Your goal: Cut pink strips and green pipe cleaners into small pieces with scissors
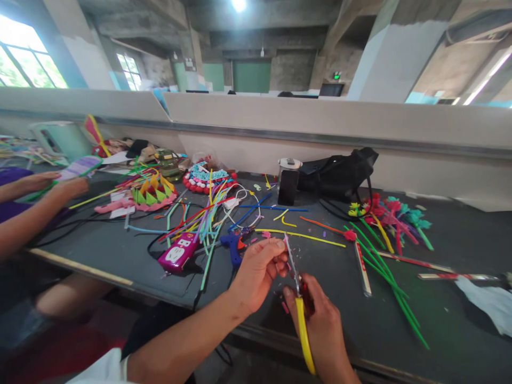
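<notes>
My right hand is wrapped around yellow-handled scissors, whose blades point up and away from me. At the blades, my left hand is closed in a pinch on a small pink piece, mostly hidden by the fingers. Small pink scraps lie on the black table around both hands. Just left of my left hand rests a blue glue gun with an orange part. A yellow pipe cleaner lies beyond my fingertips.
Green pipe cleaners and colourful pipe-cleaner flowers lie right. A purple box, loose stems and a flower-trimmed piece are left. A phone and black bag stand behind. A co-worker's hands work at far left.
</notes>
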The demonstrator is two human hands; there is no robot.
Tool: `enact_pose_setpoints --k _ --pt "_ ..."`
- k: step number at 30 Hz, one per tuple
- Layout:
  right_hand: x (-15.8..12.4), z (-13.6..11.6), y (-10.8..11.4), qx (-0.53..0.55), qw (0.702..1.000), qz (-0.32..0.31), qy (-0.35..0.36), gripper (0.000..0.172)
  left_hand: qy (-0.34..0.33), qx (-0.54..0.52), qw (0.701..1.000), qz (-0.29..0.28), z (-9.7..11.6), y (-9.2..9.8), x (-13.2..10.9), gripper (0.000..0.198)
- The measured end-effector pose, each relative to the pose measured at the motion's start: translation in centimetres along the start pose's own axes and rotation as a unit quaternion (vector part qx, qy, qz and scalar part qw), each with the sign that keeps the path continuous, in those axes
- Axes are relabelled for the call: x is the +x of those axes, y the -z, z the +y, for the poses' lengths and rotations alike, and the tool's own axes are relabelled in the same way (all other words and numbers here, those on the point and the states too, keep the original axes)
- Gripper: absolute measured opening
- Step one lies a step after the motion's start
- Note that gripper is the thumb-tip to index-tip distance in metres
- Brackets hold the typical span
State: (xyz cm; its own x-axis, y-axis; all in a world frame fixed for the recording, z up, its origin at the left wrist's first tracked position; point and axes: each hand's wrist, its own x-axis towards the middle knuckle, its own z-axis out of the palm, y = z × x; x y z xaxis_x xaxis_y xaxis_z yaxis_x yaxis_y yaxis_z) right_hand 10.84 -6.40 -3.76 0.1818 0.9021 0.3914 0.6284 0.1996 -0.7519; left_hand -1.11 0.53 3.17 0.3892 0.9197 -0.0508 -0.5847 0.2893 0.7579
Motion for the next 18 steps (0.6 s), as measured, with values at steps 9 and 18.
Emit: enact_pose_setpoints --k 9,18 --pt "-0.34 -0.02 -0.12 -0.012 1.000 0.019 0.010 0.023 0.009 -0.004 1.000 0.017 -0.10 -0.04 -0.05 0.019" --pt "-0.54 -0.10 -0.26 -0.013 1.000 0.008 0.008 0.022 0.016 -0.013 1.000 0.021 -0.20 -0.18 -0.18 0.021"
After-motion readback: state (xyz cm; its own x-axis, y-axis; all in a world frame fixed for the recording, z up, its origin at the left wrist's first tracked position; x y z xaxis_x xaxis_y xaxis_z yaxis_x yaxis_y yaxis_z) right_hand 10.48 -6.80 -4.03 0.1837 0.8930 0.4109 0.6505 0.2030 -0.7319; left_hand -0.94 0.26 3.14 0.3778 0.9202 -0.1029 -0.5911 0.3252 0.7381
